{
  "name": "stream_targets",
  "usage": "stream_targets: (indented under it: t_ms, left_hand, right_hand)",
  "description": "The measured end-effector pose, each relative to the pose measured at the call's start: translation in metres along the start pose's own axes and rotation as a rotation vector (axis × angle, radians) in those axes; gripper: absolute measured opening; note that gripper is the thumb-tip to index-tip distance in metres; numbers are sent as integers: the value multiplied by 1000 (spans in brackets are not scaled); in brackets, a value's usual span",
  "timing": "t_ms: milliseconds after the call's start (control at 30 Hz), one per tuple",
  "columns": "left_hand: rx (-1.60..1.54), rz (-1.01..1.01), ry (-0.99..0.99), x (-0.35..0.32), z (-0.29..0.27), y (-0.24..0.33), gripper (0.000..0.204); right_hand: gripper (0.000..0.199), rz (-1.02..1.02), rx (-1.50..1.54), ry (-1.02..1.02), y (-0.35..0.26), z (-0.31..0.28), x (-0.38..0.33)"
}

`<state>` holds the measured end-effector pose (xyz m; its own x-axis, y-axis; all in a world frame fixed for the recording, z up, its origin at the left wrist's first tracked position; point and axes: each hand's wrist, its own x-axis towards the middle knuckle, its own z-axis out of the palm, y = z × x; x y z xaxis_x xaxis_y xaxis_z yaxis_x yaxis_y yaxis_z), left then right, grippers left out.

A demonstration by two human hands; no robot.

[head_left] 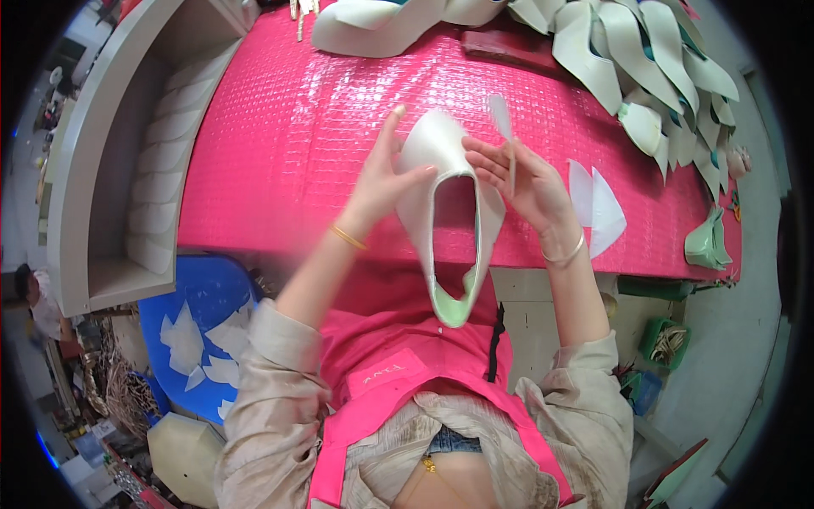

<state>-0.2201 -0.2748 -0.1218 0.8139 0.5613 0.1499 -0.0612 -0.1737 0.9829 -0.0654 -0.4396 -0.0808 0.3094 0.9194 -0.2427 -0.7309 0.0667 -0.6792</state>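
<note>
A white shoe upper point(417, 208) with a pale green lining at its heel lies before me, toe away from me, heel end past the table's near edge. My left hand point(386, 174) grips its left side, thumb on top by the opening and index finger stretched out; the other fingers are hidden. At the right of the upper, my right hand point(526, 182) has its fingertips close to the front part. Between its thumb and fingers stands a thin, translucent white piece point(499, 114). Two similar thin white pieces point(604, 212) lie on the table right of this hand.
The table has a shiny pink cover point(280, 153). Several more white uppers point(644, 59) are heaped at the far right, near a dark red block point(521, 53). A grey shelf box point(110, 161) stands left. Below it, a blue stool point(174, 386) carries white scraps.
</note>
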Motion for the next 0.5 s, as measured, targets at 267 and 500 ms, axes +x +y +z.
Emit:
stream_targets:
  t_ms: [267, 500]
  left_hand:
    - [1200, 237, 193, -90, 0, 46, 41]
    - [-216, -475, 196, -83, -25, 20, 28]
  right_hand:
    - [40, 197, 132, 191, 66, 19, -32]
    - [23, 296, -619, 79, 44, 41, 12]
